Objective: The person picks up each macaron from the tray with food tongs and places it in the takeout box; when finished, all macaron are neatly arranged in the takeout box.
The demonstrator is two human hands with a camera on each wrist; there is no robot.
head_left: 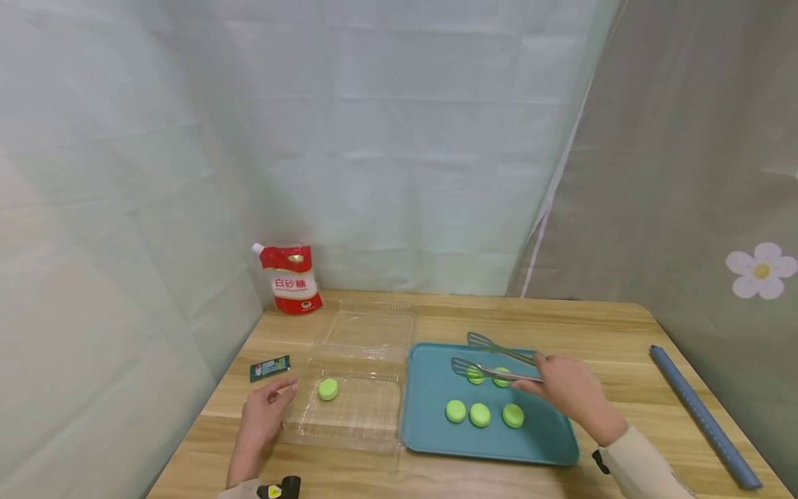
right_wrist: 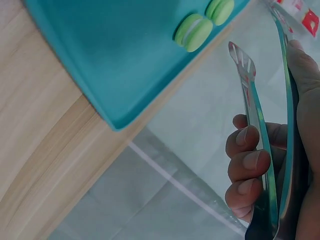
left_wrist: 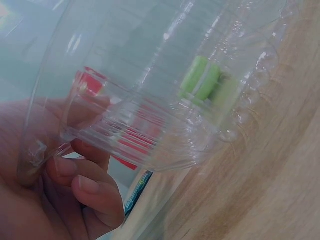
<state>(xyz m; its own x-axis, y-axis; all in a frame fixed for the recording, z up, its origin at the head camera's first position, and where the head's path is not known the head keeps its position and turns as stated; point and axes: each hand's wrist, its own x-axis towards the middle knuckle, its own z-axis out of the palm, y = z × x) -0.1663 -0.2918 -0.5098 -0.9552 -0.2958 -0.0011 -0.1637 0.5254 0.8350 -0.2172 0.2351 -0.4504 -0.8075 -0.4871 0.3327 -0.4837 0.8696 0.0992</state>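
Observation:
My left hand (head_left: 264,412) pinches the left rim of a clear plastic box (head_left: 352,416), its lid (head_left: 370,330) folded open toward the back. One green macaron (head_left: 327,389) is in the box, near its left side. My right hand (head_left: 572,391) grips metal tongs (right_wrist: 272,200) with slotted heads. The tongs' arms are spread apart, with nothing held between them in the right wrist view. They overlap the back of a teal tray (head_left: 430,436) in the head view. Several green macarons lie on the tray, among them a front one (head_left: 480,415) and one (head_left: 501,377) partly behind the tongs.
A red and white sugar pouch (head_left: 291,281) stands at the back left corner. In front of it lies a small dark green packet (head_left: 270,368), close to my left hand. A long blue rod (head_left: 704,416) lies along the table's right edge. Curtains hang behind and at both sides.

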